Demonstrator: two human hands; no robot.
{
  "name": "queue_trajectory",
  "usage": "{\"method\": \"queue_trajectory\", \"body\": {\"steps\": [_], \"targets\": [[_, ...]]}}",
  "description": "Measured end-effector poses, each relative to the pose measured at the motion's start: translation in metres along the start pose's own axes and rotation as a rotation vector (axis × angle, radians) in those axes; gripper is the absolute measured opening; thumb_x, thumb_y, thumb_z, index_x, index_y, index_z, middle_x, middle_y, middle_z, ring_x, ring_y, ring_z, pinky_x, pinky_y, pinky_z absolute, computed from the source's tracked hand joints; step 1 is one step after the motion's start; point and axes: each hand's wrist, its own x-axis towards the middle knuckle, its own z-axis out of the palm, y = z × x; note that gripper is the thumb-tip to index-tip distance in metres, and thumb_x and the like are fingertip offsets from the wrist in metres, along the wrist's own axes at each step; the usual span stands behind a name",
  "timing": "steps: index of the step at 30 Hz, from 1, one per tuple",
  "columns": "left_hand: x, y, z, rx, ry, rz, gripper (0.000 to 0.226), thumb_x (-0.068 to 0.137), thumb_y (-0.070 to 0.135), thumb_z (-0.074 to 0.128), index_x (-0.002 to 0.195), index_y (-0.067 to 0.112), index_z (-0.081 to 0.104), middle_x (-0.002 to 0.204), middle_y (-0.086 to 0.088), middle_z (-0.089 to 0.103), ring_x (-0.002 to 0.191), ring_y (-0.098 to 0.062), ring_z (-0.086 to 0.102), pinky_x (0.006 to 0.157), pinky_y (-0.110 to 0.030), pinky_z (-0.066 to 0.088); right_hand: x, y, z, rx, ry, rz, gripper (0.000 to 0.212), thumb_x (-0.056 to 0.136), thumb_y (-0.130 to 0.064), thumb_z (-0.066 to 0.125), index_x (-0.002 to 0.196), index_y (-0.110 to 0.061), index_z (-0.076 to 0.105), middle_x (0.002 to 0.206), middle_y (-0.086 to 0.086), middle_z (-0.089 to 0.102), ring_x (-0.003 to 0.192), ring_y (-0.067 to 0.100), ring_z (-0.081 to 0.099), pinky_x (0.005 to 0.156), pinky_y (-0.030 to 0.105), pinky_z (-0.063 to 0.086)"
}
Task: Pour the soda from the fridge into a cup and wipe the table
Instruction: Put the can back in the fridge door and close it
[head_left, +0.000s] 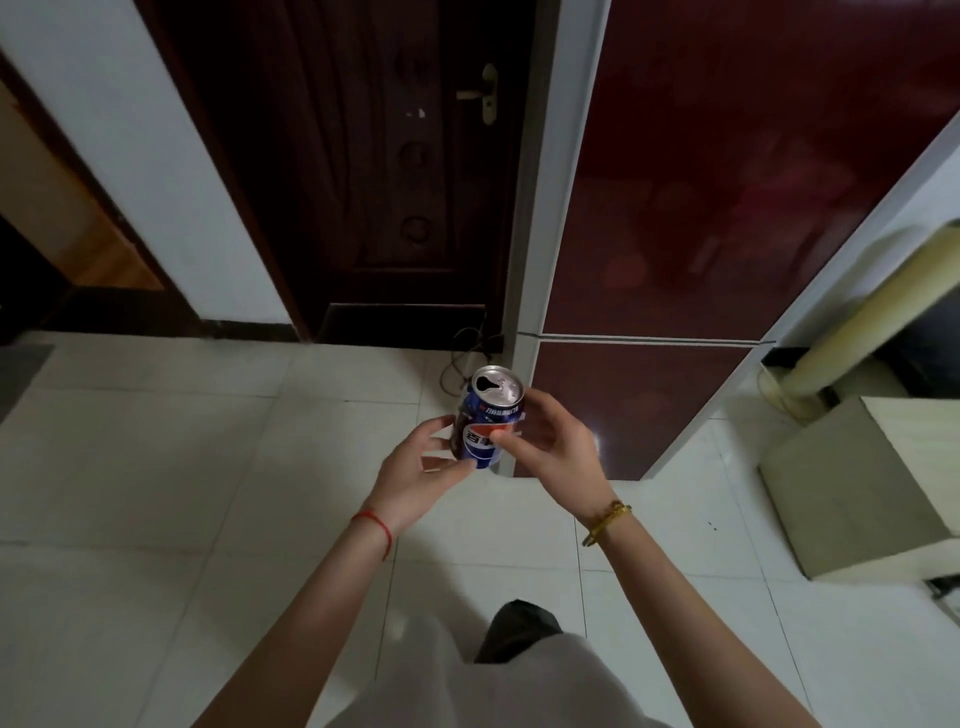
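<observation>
A blue soda can with its top open is held upright in front of me, above the tiled floor. My right hand grips the can from the right, thumb across its logo. My left hand is at the can's left side, its fingertips touching the lower part of the can. The dark red fridge stands just behind, both of its doors closed. No cup or table is in view.
A dark wooden door with a metal handle stands left of the fridge. A black cable lies on the white tile floor by the fridge. A beige box-like stand and a cream floor unit are at the right.
</observation>
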Motion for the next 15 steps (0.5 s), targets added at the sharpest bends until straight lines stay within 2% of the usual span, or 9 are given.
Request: {"method": "queue_trajectory", "body": {"steps": [3, 6, 9, 11, 15], "targets": [[0.026, 0.013, 0.000, 0.120, 0.054, 0.144, 0.066, 0.075, 0.030, 0.082, 0.133, 0.024, 0.051, 0.125, 0.006, 0.056, 0.107, -0.012, 0.060, 0.083, -0.017, 0.047, 0.024, -0.002, 0.001, -0.017, 0.012, -0.008, 0.054, 0.075, -0.038, 0.079, 0.123, -0.022, 0.059, 0.110, -0.006, 0.070, 0.099, 0.010, 0.068, 0.086, 0.035, 0.058], [0.051, 0.025, 0.002, 0.150, 0.090, 0.268, 0.065, 0.072, 0.029, 0.083, 0.129, 0.023, 0.052, 0.123, 0.010, 0.057, 0.111, -0.005, 0.055, 0.084, -0.006, 0.039, 0.049, -0.002, 0.001, -0.034, 0.020, -0.023, 0.055, 0.077, -0.034, 0.079, 0.125, -0.020, 0.058, 0.110, -0.006, 0.070, 0.098, 0.010, 0.068, 0.085, 0.035, 0.058], [0.075, 0.037, 0.002, 0.090, 0.111, 0.300, 0.067, 0.071, 0.027, 0.085, 0.129, 0.024, 0.050, 0.119, 0.016, 0.058, 0.106, 0.006, 0.054, 0.081, 0.003, 0.038, 0.076, -0.001, -0.001, -0.046, 0.016, -0.044, 0.054, 0.077, -0.032, 0.080, 0.125, -0.020, 0.059, 0.109, -0.008, 0.070, 0.097, 0.009, 0.068, 0.085, 0.034, 0.058], [0.091, 0.045, 0.001, 0.053, 0.135, 0.313, 0.068, 0.070, 0.027, 0.086, 0.128, 0.024, 0.051, 0.117, 0.016, 0.059, 0.104, 0.011, 0.053, 0.081, 0.004, 0.038, 0.093, 0.000, -0.002, -0.053, 0.014, -0.062, 0.055, 0.077, -0.031, 0.080, 0.125, -0.020, 0.058, 0.110, -0.009, 0.069, 0.098, 0.007, 0.067, 0.085, 0.033, 0.058], [0.120, 0.053, -0.002, 0.057, 0.193, 0.330, 0.068, 0.067, 0.032, 0.087, 0.125, 0.022, 0.054, 0.118, 0.010, 0.064, 0.107, -0.003, 0.060, 0.083, -0.002, 0.044, 0.124, 0.001, -0.009, -0.062, -0.046, -0.099, 0.053, 0.078, -0.031, 0.079, 0.126, -0.024, 0.056, 0.112, -0.013, 0.067, 0.102, 0.005, 0.065, 0.088, 0.029, 0.056]]}}
